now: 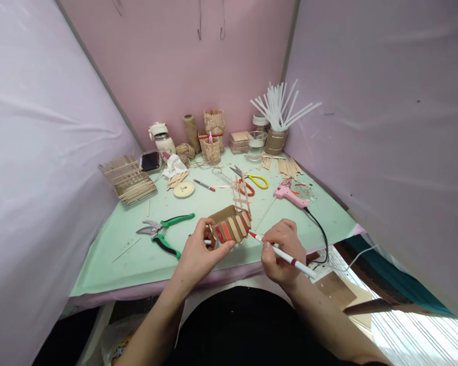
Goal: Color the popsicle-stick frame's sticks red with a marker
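My left hand (204,250) holds a small craft-stick model (232,227) above the table's front part, with its fingers at the left side and lower edge. Several sticks on the model's side are coloured red or dark red, others are plain wood, and a ladder-like frame of thin sticks rises behind. A white pen or cap partly shows by my left fingers. My right hand (283,250) is closed on a white marker (295,263) with a dark red band. The marker's red tip points at the model's right end; whether it touches is unclear.
Green-handled pruners (162,231) lie left of the model. Scissors (257,181) and a pink glue gun (291,194) lie behind and right, its cord running off the right edge. Farther back stand a twine spool (191,133), a water cup (256,148) and a pot of white sticks (277,141).
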Motion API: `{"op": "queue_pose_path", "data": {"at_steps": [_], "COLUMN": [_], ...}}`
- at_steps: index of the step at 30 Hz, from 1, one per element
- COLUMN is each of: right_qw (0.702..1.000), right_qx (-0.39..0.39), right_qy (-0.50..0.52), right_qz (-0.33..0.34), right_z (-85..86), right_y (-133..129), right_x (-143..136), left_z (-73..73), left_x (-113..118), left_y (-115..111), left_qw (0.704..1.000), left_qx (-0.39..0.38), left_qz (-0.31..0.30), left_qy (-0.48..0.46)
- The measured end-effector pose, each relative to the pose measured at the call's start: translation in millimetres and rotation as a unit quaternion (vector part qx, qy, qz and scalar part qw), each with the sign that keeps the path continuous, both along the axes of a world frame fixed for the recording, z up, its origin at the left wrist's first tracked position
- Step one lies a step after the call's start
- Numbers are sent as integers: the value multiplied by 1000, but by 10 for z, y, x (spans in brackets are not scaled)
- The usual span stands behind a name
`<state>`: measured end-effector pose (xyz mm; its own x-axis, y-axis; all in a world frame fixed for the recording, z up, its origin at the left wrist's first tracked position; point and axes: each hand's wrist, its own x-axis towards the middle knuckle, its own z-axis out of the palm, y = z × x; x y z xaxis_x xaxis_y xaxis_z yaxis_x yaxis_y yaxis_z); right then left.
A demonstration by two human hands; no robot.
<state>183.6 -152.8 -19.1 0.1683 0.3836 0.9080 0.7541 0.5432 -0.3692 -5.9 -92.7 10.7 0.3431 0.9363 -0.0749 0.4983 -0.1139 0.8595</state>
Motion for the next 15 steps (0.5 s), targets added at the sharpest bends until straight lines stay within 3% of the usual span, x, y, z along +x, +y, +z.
{"op": "queue_pose_path", "data": {"at_steps": [15], "right_qw": [1000], "right_qx": [-6], "right_qy": [3], "right_qz": [-7], "right_z": [24], "right_y": [10], "right_x": [-3], "left_z": [-32], "left_x": [5], "left_y": [-29], "left_qw": [999], "left_qx": [-5], "left_qz": [-37], "left_qy": [-14]}}
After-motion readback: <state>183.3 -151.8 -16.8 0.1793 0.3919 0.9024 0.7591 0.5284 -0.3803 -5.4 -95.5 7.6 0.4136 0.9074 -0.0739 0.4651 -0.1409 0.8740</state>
